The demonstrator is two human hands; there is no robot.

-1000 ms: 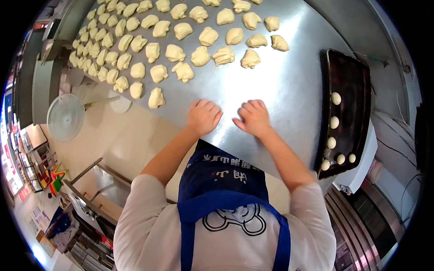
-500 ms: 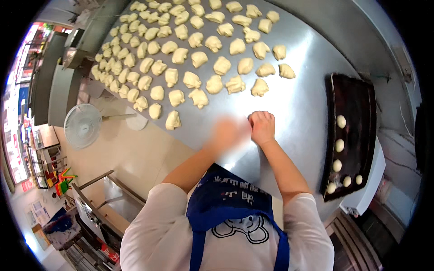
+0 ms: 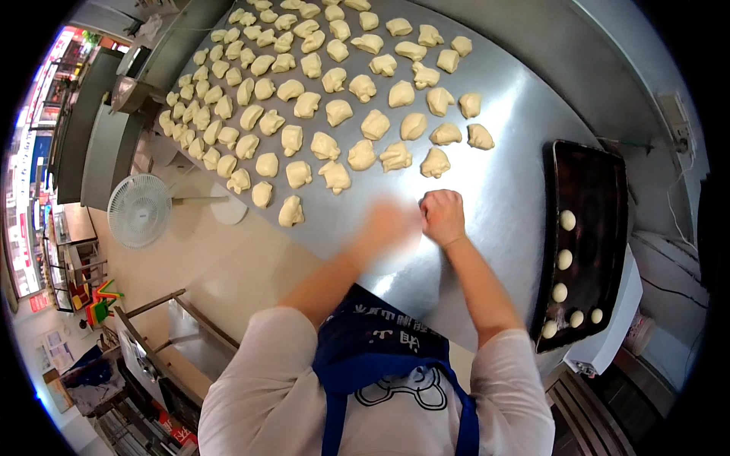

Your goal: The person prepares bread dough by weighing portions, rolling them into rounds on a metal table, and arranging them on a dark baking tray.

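A: Left hand (image 3: 388, 228)?
B: Blurred, close beside the right hand (image 3: 443, 216). Cannot tell how its fingers stand.
A: The right's?
B: Fingers curled together above the bench (image 3: 506, 209); cannot tell if they hold anything.
A: Dough lumps (image 3: 435, 163)?
B: Spread across the bench; small dough balls (image 3: 565, 259) on the dark tray (image 3: 597, 220), right.

Person's left hand (image 3: 388, 228) and right hand (image 3: 442, 216), close together
The right's fingers (image 3: 441, 197) curl inward; the left is blurred. Forearms (image 3: 487, 292) slant in from behind the hands.
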